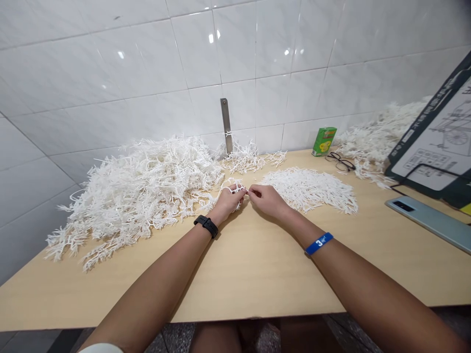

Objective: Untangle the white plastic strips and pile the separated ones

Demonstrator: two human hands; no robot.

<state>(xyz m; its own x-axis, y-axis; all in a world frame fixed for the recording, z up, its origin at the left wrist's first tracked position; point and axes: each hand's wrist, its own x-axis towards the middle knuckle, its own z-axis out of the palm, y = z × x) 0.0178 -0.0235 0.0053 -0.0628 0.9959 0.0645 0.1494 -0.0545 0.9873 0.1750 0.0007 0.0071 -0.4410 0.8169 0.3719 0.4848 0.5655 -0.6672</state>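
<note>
My left hand (230, 200) is closed on a white branching plastic sprue (231, 184), whose thin arms stick out above the fingers. Close beside it, my right hand (267, 198) pinches at the sprue's right end, fingertips almost meeting those of the left. Whatever lies between the right fingertips is too small to make out. To the left spreads a big tangled heap of white branching pieces (158, 179). Right behind my right hand lies a flatter pile of short white plastic pieces (311, 189).
A metal strip (226, 125) leans on the tiled wall (239, 59), a small tangle (243, 158) at its foot. Further right are a green box (324, 141), eyeglasses (340, 161), another white heap (382, 130), a dark printed carton (441, 132) and a phone (430, 223) on the table (257, 274).
</note>
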